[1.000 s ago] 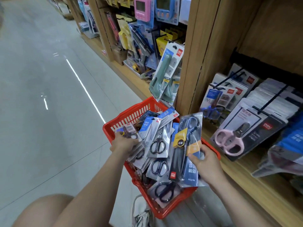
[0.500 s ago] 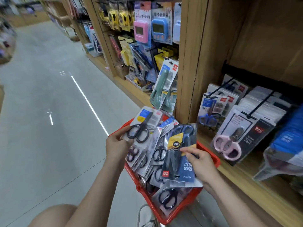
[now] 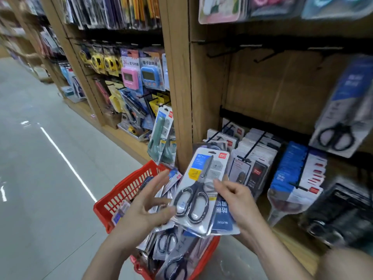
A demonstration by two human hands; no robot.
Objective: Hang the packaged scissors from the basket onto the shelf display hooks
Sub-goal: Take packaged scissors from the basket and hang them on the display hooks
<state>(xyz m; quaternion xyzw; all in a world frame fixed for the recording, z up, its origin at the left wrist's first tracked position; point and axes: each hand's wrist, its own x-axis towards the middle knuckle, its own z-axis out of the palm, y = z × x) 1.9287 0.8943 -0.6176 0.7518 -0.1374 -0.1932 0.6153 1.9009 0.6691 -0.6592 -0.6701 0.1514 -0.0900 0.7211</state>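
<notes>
A grey-backed scissors pack (image 3: 196, 190) with black handles lies on top of a blue scissors pack (image 3: 223, 217). My right hand (image 3: 237, 201) holds both above the red basket (image 3: 121, 197), thumb across the front. My left hand (image 3: 145, 209) is beside the grey pack's left edge with fingers spread, its fingertips at the pack's lower left corner. Several more packaged scissors (image 3: 171, 249) fill the basket. Bare black display hooks (image 3: 220, 53) stick out from the upper rail of the shelf bay.
One scissors pack (image 3: 341, 112) hangs at the upper right. Lower hooks carry full rows of packs (image 3: 252, 158). A wooden upright (image 3: 177, 87) divides the bays; timers and tape measures hang to its left. The grey aisle floor (image 3: 40, 178) lies left.
The view has lifted toward the shelf. The grey pack went from my left hand onto the blue pack in my right hand. My left hand's fingers have spread open.
</notes>
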